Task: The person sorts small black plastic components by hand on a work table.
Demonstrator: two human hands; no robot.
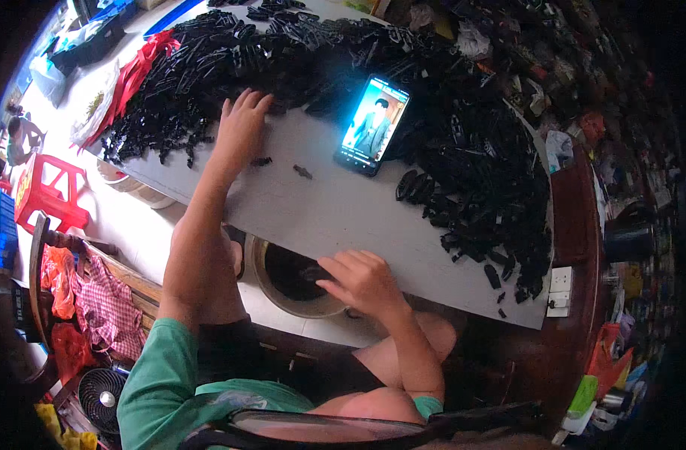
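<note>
While a red plastic stool [46, 191] stands far left on the floor, the left hand [240, 129] lies fingers spread, gripping nothing, on the heap of black plastic parts [298, 60]. Beside it leans a lit phone [373, 124]. The right hand [362, 281], loosely curled, pinches a dark piece over a round bucket [272, 289]; a white socket strip [559, 291] sits far right.

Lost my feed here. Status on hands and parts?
Left hand reaching into black parts pile. Right hand over bucket at table edge, grip unclear. Phone beside pile.
</note>
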